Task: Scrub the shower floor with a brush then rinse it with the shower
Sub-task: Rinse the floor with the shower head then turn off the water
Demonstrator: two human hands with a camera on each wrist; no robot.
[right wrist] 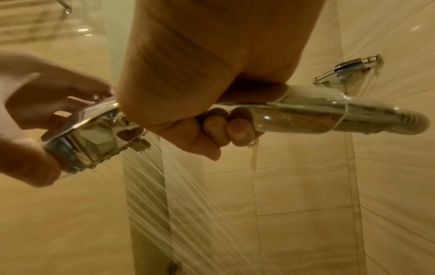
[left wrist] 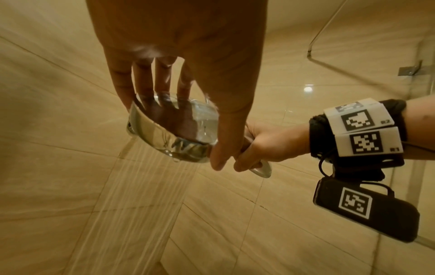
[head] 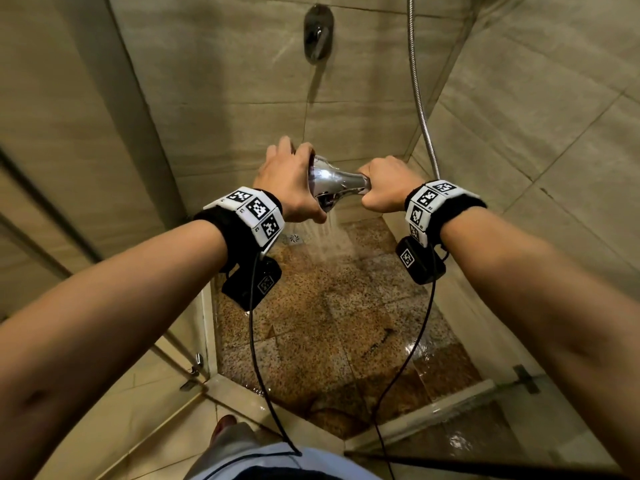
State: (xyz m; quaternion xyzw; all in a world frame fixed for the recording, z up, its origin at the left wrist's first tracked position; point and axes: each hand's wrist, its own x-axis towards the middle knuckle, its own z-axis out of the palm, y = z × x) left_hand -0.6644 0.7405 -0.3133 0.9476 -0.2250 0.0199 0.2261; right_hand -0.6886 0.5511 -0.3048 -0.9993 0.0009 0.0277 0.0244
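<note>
Closest to me, the person's two bare forearms reach out over the shower threshold, each wrist wrapped in a black band with white coded tags point(head: 254, 211) and a small black box hanging below on a cable. Between the hands sits the chrome shower head point(head: 337, 183), held level above the stall. The right hand point(head: 384, 187) is wrapped in a fist round the handle, fingers curled under it and thumb closed over. The left hand point(head: 289, 181) cups the round spray face, its fingers point(left wrist: 141, 81) draped over the far rim and the thumb pressed against the near edge, so both hands are clamped on the same fitting.

Water streams point(right wrist: 164, 195) fan downward from the face in thin lines. Below them the speckled brown shower floor point(head: 329, 306) is wet and glossy, with a small round drain point(head: 295, 238) near the back left corner. The metal hose point(head: 420, 98) climbs the right-hand corner. Farthest off, the chrome mixer tap point(head: 318, 36) is fixed on the beige tiled back wall. I see no brush.
</note>
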